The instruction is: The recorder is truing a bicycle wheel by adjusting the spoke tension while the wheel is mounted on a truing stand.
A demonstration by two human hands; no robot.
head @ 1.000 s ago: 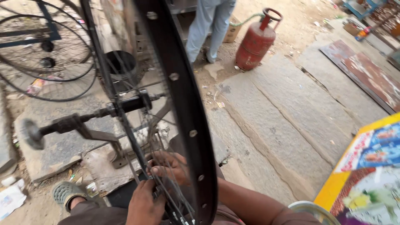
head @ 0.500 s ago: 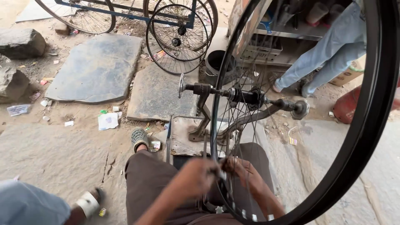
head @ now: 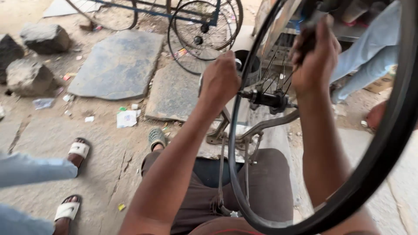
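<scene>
Over the lap, a black bicycle wheel [head: 383, 143] stands upright on a metal stand [head: 244, 135], w/ its hub [head: 267, 99] btw. the two hands. Left hand [head: 220, 80] is closed in a fist at the rim, fingers curled tight together. Right hand [head: 314, 61] grips the upper part near the spokes, fingers wrapped; what exactly it pinches, cannot tell. On the left, another person's feet in white sandals [head: 74, 178] on the stone ground [head: 113, 65].

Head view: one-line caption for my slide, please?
Seated person's left hand and right hand grip a black bicycle wheel rim mounted on a stand.
</scene>
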